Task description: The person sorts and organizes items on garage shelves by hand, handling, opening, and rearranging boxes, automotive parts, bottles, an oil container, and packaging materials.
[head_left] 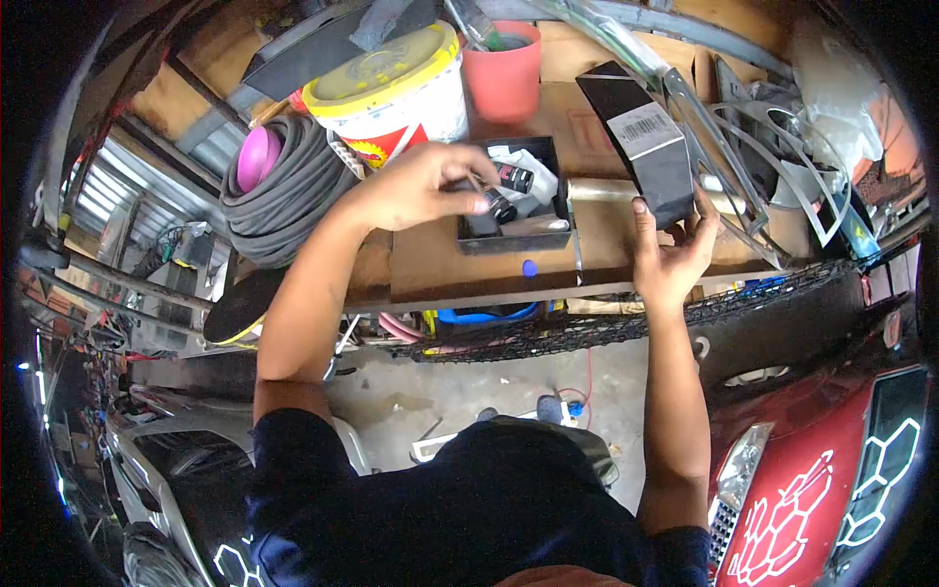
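Note:
My left hand (425, 186) reaches over a black open tray (514, 242) on the bench, fingers closed on a small black cylindrical item (500, 205). Its exact kind is partly hidden by the fingers. Inside the tray lie another small black bottle (514, 177) with a label, white crumpled material (533, 201) and a pale tube-like piece (544, 225). My right hand (673, 254) grips the lower end of a long black box (650, 147), held tilted above the bench. A white barcode label (646, 132) is on its face.
A white bucket with a yellow lid (391, 88), a red pot (502, 73) and a coiled grey hose (284, 205) stand at the back left. A small blue cap (529, 267) lies near the bench edge. Metal bars (704, 147) lean at right. Black netting (587, 328) hangs below.

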The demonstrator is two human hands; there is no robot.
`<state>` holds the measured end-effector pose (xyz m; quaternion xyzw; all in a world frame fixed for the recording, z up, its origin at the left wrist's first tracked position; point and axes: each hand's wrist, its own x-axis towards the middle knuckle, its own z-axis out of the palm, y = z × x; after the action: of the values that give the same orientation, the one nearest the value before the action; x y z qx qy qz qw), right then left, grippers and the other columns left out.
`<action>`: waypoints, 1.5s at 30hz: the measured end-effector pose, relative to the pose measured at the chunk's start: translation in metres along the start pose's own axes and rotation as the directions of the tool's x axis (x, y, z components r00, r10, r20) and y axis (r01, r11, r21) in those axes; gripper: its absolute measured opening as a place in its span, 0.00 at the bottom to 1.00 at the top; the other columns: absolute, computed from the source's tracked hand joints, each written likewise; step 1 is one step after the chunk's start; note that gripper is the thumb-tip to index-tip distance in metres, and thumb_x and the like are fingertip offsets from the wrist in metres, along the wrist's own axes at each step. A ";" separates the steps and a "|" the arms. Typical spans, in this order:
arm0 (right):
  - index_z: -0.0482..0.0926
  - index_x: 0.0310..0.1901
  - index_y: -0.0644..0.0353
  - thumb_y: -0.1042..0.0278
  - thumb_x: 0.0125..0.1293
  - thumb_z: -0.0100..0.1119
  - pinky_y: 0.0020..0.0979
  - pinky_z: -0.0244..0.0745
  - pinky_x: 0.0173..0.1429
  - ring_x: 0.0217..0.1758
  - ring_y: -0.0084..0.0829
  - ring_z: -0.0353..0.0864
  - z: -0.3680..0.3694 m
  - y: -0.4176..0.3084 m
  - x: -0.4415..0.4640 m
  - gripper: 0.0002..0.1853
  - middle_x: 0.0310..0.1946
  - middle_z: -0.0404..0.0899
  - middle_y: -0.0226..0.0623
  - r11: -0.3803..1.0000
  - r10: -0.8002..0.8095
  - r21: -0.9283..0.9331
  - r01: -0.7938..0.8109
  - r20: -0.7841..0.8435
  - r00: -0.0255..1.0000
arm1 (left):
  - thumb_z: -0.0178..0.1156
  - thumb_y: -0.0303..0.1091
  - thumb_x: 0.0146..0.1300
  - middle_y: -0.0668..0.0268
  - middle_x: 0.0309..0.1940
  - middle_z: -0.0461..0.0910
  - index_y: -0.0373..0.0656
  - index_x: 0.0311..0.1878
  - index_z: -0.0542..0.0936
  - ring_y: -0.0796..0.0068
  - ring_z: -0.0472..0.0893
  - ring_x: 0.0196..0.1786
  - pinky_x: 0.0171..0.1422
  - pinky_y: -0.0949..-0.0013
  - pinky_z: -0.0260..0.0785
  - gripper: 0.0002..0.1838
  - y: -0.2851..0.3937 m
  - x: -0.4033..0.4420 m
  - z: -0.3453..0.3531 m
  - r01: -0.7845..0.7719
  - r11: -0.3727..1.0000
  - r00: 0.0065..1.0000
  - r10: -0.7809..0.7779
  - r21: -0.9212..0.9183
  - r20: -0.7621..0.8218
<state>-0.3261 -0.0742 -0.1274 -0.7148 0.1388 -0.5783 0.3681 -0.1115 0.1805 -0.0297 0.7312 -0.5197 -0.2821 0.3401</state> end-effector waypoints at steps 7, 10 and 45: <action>0.74 0.64 0.68 0.66 0.58 0.84 0.40 0.78 0.61 0.57 0.45 0.81 0.001 0.001 0.001 0.36 0.57 0.79 0.50 0.995 -0.097 -0.019 0.099 0.061 0.993 | 0.76 0.27 0.63 0.66 0.37 0.82 0.37 0.48 0.85 0.76 0.80 0.39 0.47 0.69 0.73 0.12 -0.032 0.009 0.025 -0.170 0.950 0.927 0.245 0.263 -0.285; 0.74 0.65 0.66 0.67 0.57 0.84 0.42 0.77 0.65 0.60 0.46 0.81 0.000 -0.006 -0.001 0.37 0.57 0.79 0.50 0.954 -0.261 -0.101 0.282 0.181 0.948 | 0.76 0.30 0.63 0.64 0.34 0.83 0.37 0.53 0.84 0.76 0.80 0.30 0.34 0.66 0.73 0.18 -0.035 0.001 0.032 -0.027 0.983 0.921 0.096 0.184 -0.378; 0.71 0.71 0.65 0.50 0.71 0.70 0.49 0.74 0.71 0.66 0.59 0.80 0.056 -0.035 -0.016 0.36 0.62 0.79 0.63 0.991 -0.130 0.050 0.122 0.518 0.845 | 0.52 0.69 0.76 0.62 0.37 0.87 0.37 0.50 0.85 0.69 0.87 0.35 0.29 0.62 0.78 0.37 -0.029 0.009 0.071 0.243 0.832 0.643 -0.524 -0.499 -0.559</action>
<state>-0.2866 -0.0200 -0.1184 -0.8492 -0.0175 -0.3873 0.3585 -0.1471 0.1637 -0.0961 0.7968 -0.1239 -0.1583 0.5698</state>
